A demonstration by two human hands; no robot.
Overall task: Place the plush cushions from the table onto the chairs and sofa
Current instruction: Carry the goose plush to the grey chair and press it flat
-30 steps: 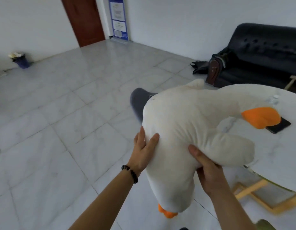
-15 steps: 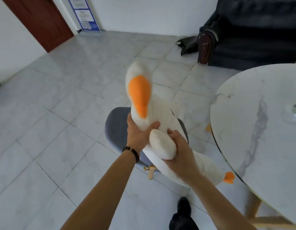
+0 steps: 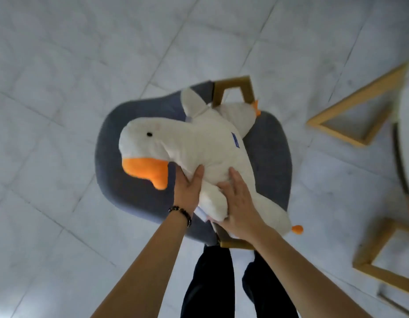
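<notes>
A white plush goose cushion (image 3: 199, 143) with an orange beak and orange feet lies across the grey upholstered chair (image 3: 121, 180), seen from straight above. Its head points left, its feet right. My left hand (image 3: 187, 189), with a bead bracelet at the wrist, grips the plush under the neck. My right hand (image 3: 239, 203) presses over the near wing and body. The chair's wooden legs (image 3: 233, 87) show past the seat's far edge.
The white marble table's edge (image 3: 407, 138) and its wooden leg frames (image 3: 350, 125) stand at the right. Pale marble floor tiles (image 3: 61, 65) surround the chair. My dark trousers (image 3: 208, 283) are directly below the chair's near edge.
The plush came off the table side, swung upright over the chair, and now lies flat across the seat. My view tilted to look straight down. Both hands kept their hold.
</notes>
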